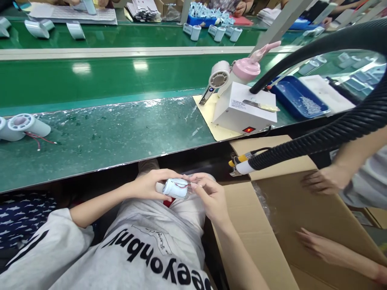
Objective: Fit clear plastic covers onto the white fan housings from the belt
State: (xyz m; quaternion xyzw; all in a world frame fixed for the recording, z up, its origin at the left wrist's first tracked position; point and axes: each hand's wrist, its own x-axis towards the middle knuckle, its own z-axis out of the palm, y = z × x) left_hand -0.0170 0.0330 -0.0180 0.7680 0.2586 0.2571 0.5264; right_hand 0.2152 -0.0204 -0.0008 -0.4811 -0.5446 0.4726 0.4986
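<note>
Nearby, cardboard box point(290, 201) flanks hands.

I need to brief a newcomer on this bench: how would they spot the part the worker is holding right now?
Look below the near edge of the green workbench, over the lap in the grey printed shirt. There the left hand and right hand hold a small white cylindrical part. Unlike the white part lying on the bench, it is held up in both hands.

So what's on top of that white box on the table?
A knife-like tool lies flat on the white box. A pink-topped bottle stands at its back; the box hides the bottle's base.
</note>
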